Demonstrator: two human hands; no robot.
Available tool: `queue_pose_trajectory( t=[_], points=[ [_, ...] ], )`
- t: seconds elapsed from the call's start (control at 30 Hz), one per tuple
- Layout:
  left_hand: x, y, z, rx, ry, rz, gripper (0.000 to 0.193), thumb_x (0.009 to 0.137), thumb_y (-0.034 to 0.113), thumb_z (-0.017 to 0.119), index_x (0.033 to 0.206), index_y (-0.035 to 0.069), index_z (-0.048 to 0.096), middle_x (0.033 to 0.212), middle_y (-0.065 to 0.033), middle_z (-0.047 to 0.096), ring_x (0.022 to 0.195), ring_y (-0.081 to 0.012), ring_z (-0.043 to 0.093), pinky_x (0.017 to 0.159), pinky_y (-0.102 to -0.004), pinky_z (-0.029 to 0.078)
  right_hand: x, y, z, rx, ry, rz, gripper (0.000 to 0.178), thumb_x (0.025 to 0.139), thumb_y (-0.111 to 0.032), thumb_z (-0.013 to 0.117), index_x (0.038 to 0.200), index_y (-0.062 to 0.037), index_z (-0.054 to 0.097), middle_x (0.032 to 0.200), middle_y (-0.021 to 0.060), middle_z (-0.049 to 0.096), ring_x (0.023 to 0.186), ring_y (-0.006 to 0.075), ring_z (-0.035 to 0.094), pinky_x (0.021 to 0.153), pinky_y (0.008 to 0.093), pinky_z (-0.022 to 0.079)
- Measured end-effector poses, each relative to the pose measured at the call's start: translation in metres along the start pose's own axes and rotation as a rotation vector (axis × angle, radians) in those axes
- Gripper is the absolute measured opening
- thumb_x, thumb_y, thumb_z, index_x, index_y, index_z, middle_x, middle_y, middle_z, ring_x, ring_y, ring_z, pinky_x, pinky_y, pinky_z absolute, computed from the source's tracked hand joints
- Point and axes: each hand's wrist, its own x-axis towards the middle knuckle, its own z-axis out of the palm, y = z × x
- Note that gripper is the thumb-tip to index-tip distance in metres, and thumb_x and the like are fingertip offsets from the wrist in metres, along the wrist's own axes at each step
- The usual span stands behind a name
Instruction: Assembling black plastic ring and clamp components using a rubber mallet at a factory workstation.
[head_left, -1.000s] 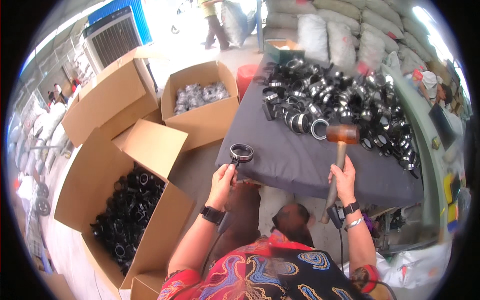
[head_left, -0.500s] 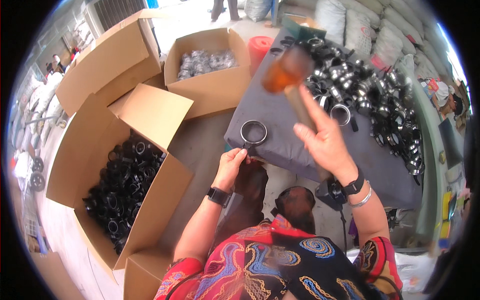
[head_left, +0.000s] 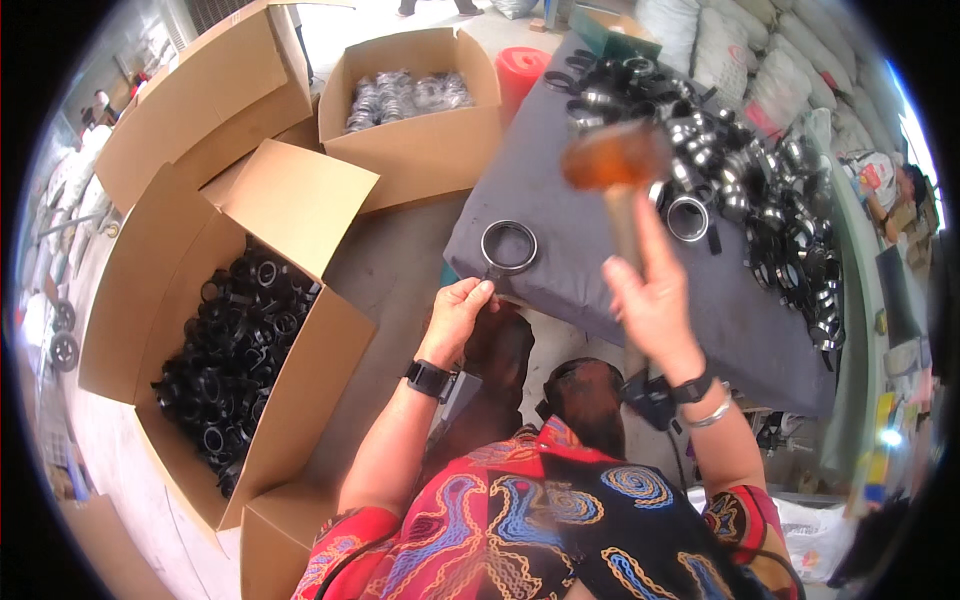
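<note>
Silver-rimmed ring, thin and dark on its outer side, is over the near corner of the gray table; I can't tell if they touch. The left hand pinches its short black handle, and the fingertips hide some of that. The right hand has its fingers round a mallet; some fingers are hidden, and the orange-brown head is blurry. On the left, a brown box holds many black rings. Farther off, clear wrap blurs what is in another box. Red marks on a pale sack are too small to read. At the top edge, a person is cut off above the feet.
</note>
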Motion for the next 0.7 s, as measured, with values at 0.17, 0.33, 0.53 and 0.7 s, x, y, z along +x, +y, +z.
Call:
queue_pose_trajectory(
  t=[0.17, 0.33, 0.53, 0.7],
  points=[
    [0.017, 0.001, 0.002, 0.098, 0.04, 0.055, 0.027, 0.095, 0.022, 0.056, 0.076, 0.006, 0.065, 0.074, -0.0026, 0.065, 0.073, -0.0094, 0.054, 0.071, -0.026, 0.04, -0.033, 0.02, 0.008, 0.105, -0.291, 0.31, 0.072, 0.087, -0.004, 0.057, 0.151, -0.0112, 0.024, 0.141, 0.0169, 0.048, 0.085, 0.0197, 0.064, 0.076, 0.0302, 0.051],
    [0.002, 0.005, 0.005, -0.018, -0.008, 0.013, 0.026, 0.094, 0.024, 0.057, 0.078, 0.006, 0.065, 0.074, -0.0017, 0.065, 0.073, -0.0091, 0.055, 0.071, -0.0249, 0.04, -0.035, 0.003, -0.002, -0.128, -0.01, -0.292, 0.074, 0.086, -0.004, 0.058, 0.151, -0.016, 0.024, 0.116, 0.0185, 0.064, 0.067, 0.0213, 0.063, 0.061, 0.0359, 0.051],
    [-0.003, -0.009, -0.001, 0.021, 0.003, -0.047, 0.023, 0.095, 0.022, 0.057, 0.081, 0.006, 0.066, 0.076, -0.0009, 0.065, 0.074, -0.0097, 0.057, 0.072, -0.0247, 0.043, -0.034, -0.004, 0.02, -0.317, -0.397, -0.217, 0.077, 0.08, -0.01, 0.065, 0.148, -0.0192, 0.031, 0.071, 0.0172, 0.053, 0.06, 0.038, 0.056, 0.059, 0.0479, 0.047],
    [-0.002, 0.004, 0.008, -0.016, -0.001, -0.023, 0.026, 0.096, 0.02, 0.055, 0.078, 0.004, 0.065, 0.075, -0.0019, 0.064, 0.073, -0.0094, 0.056, 0.071, -0.0249, 0.043, -0.002, -0.003, 0.042, -0.428, -0.497, -0.182, 0.077, 0.081, -0.01, 0.061, 0.149, -0.0228, 0.027, 0.074, 0.0239, 0.059, 0.069, 0.0437, 0.06, 0.064, 0.0523, 0.048]
  ],
)
